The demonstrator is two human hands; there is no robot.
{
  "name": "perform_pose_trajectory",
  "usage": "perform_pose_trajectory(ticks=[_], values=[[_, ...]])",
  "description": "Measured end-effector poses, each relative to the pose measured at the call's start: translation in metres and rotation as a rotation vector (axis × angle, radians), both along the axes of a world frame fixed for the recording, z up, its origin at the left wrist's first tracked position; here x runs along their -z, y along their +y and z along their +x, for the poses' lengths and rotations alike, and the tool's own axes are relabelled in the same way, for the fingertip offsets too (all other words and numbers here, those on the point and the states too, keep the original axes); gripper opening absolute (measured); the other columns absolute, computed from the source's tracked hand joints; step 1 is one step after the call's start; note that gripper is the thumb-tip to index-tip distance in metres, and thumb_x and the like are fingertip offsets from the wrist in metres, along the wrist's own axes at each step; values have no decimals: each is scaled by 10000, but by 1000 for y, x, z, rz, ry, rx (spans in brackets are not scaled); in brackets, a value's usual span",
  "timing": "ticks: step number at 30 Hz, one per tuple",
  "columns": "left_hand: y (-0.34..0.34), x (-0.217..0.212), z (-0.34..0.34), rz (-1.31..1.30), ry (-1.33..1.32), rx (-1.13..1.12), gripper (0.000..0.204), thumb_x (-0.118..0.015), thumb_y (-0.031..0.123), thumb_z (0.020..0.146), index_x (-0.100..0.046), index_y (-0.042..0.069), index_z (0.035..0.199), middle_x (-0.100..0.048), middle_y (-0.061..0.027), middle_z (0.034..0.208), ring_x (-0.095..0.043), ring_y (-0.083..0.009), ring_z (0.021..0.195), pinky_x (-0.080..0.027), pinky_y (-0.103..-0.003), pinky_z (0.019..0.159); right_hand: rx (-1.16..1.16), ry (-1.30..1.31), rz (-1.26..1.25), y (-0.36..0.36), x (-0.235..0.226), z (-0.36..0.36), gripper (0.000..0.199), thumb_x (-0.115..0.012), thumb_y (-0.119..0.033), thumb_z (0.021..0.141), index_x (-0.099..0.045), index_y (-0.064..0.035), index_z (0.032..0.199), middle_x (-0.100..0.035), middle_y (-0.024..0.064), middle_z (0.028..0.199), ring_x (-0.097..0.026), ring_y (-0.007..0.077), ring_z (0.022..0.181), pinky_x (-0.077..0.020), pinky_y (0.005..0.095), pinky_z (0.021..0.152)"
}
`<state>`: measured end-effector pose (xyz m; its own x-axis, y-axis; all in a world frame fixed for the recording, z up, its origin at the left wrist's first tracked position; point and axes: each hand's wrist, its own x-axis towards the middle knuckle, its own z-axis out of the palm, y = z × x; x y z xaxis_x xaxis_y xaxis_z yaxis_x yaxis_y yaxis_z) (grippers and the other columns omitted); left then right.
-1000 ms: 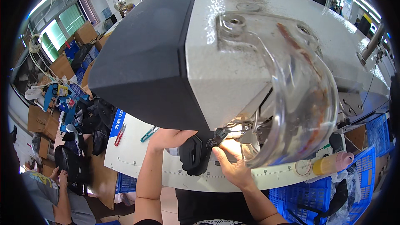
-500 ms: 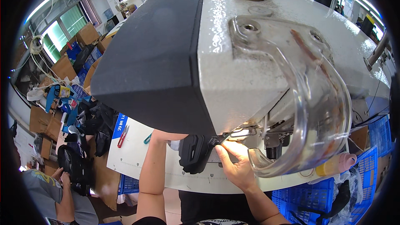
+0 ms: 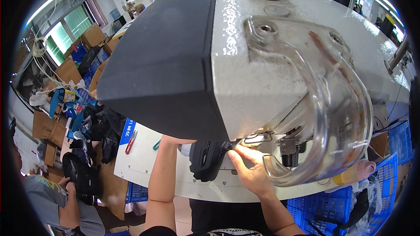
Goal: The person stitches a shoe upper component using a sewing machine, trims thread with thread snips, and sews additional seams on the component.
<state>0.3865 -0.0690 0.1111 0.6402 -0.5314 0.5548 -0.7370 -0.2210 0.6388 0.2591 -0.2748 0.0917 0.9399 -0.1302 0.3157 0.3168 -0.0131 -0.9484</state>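
Note:
A sewing machine head (image 3: 245, 83) with a black end cover and a clear curved guard (image 3: 323, 105) fills the middle of the view. Below it, a black molded, padded piece (image 3: 205, 159) with a strap end lies on the white worktable (image 3: 144, 166). My right hand (image 3: 253, 170) pinches the black strap end between thumb and fingers, left of the needle area (image 3: 288, 148). My left forearm reaches up under the machine head; of my left hand (image 3: 177, 140) only the wrist edge shows, beside the padded piece. Its fingers are hidden.
Red-handled thread snips (image 3: 130, 143) and a teal tool (image 3: 156, 144) lie on the table's left side. Blue crates (image 3: 321, 203) and a pink-capped bottle (image 3: 365, 169) are at right. A co-worker (image 3: 57, 196) at left handles a black bag (image 3: 81, 172).
The view has shifted slightly. The black padded piece has turned a little beneath the machine head, and my right hand keeps its pinch on the strap end.

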Motion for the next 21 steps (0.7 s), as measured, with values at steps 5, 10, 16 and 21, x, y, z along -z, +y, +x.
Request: perform_pose_trajectory(ticks=[5, 10, 16, 21], values=[[-12, -17, -22, 121, -84, -92, 93, -672, 9, 801, -662, -7, 891, -643, -76, 809, -614, -197, 742, -489, -307, 651, -18, 38, -100, -8, -2, 0, 191, -744, -53, 808, -715, -32, 996, -706, 82, 959, -660, 111, 868, -525, 265, 756], [-54, -11, -96, -366, 238, -356, 271, -651, 23, 837, -535, -26, 1077, -533, -94, 1009, -525, -215, 976, -425, -333, 879, 106, -80, -148, -19, -9, -6, 94, -713, -56, 831, -673, 10, 886, -690, 103, 812, -657, 179, 740, -514, 287, 715], [-59, -24, -118, -315, 197, -580, 345, -742, 34, 759, -574, -36, 1053, -566, -85, 908, -567, -204, 810, -460, -302, 742, 67, -42, -205, -22, -9, -7, 104, -692, -80, 860, -665, 15, 891, -675, 82, 811, -632, 160, 732, -497, 285, 705], [-62, -57, -132, -31, -471, -419, 360, -839, 55, 630, -657, 43, 940, -617, -48, 762, -557, -195, 614, -458, -313, 564, 70, 45, -127, -23, -8, -13, 106, -674, -83, 880, -658, 15, 917, -664, 70, 845, -609, 126, 770, -480, 269, 724]])
